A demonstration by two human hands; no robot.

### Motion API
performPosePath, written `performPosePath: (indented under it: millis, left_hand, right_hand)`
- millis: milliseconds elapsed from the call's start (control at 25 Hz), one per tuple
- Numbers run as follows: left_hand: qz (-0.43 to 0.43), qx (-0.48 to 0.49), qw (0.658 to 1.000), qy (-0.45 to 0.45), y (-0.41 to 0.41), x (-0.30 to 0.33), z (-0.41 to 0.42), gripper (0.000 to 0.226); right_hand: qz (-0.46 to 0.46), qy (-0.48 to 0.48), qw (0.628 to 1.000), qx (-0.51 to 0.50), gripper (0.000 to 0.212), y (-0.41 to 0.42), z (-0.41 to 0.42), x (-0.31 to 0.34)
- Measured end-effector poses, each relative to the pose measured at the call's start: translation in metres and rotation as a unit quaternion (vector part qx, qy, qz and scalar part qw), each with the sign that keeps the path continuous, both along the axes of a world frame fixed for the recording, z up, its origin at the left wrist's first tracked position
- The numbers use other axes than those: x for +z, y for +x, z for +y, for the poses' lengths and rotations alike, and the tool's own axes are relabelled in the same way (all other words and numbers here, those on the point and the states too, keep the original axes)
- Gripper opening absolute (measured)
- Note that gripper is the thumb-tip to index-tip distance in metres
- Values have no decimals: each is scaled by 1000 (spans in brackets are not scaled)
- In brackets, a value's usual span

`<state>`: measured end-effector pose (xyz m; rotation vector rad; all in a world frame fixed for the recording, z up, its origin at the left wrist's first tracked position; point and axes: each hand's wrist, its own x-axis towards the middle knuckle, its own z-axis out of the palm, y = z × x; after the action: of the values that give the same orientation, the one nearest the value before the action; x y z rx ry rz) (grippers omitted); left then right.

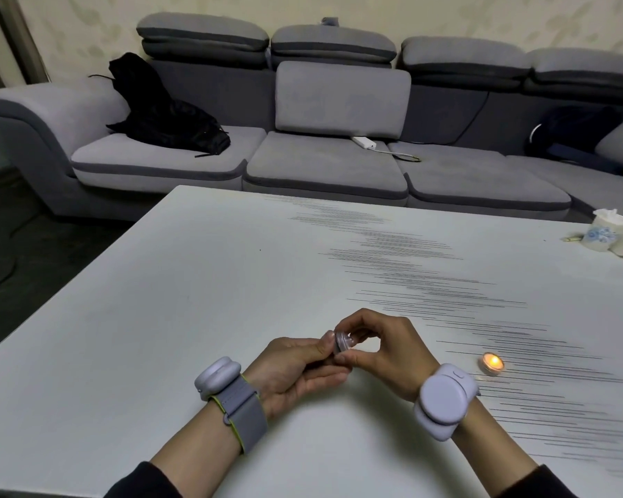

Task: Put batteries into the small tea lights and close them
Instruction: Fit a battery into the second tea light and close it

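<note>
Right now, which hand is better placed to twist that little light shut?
The right hand, probably. Its fingertips pinch the tea light from the side, free to turn, while the left hand cradles it underneath.

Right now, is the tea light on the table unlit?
No, the tea light standing on the table glows orange.

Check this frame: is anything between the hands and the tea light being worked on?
Nothing visible is. The left hand and the right hand both hold the unlit tea light directly, above the table. The lit tea light sits apart, to the right of the right hand.
</note>
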<state>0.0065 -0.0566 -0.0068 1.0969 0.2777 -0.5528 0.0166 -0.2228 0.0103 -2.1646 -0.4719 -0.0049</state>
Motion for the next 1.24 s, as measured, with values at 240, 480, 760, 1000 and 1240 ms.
performPosePath:
  millis: [240,480,760,1000,1240]
  left_hand:
    - [-20,10,999,-31,1,1,0,21]
    - [-38,22,998,-48,0,0,0,16]
    - [-19,20,999,-43,5,1,1,17]
    - [-19,17,999,-22,2,-2,0,19]
    - [-51,29,998,-32,-2,-3,1,27]
  right_hand:
    - [-12,16,1000,3,24,0,-1,-2]
    - [-38,-11,999,-15,26,1,3,-2]
    - [-88,-30,995,-44,45,-1,4,-5]
    - [-88,-85,992,6,38,0,-2,-7]
    - [-71,-45,996,-5,37,0,3,-6]
